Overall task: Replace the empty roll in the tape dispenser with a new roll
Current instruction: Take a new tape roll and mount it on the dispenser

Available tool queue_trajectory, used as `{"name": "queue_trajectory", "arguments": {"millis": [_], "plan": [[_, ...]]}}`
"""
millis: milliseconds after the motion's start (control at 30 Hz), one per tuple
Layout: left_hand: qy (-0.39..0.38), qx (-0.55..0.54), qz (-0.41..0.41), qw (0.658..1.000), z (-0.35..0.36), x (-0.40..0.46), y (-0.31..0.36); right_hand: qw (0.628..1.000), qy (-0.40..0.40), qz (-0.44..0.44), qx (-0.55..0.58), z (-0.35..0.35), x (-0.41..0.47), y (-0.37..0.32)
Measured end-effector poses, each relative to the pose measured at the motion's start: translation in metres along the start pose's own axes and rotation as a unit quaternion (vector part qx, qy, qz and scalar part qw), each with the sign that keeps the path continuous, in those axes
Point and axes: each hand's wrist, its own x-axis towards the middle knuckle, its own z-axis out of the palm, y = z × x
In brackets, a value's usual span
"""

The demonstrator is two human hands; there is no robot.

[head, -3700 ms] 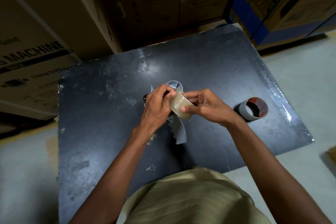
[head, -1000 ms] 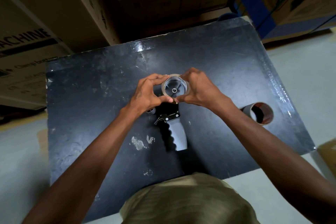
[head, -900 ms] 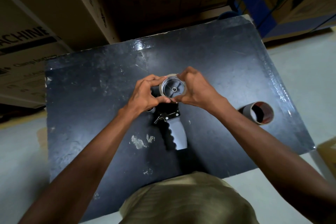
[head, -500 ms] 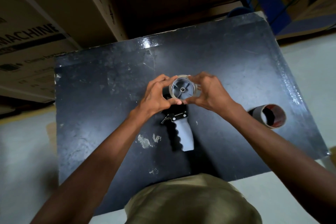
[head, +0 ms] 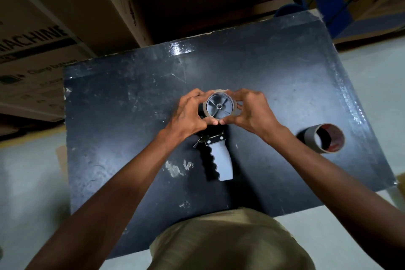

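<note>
Tape dispenser (head: 215,151) lay flat on the black table (head: 285,85), grey handle (head: 220,163) pointing toward the person. New roll (head: 205,108) sat around the dispenser's spoked hub (head: 219,106). Left hand (head: 189,114) and right hand (head: 252,112) both grasped the roll's rim, thumbs touching at its near edge. Empty roll (head: 324,140) lay on its side well apart, near the table's right edge. Cardboard boxes (head: 65,6) stood behind.

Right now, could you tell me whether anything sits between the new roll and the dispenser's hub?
Nothing visible does: the new roll already rings the hub, left hand and right hand gripping its rim.
</note>
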Motion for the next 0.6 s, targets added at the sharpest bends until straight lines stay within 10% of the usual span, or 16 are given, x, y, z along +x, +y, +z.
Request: {"name": "queue_trajectory", "arguments": {"millis": [600], "plan": [[-0.001, 0.043, -0.007, 0.999, 0.0088, 0.0034, -0.0034, 0.998, 0.032, -0.007, 0.056, 0.0075, -0.009, 0.0006]]}}
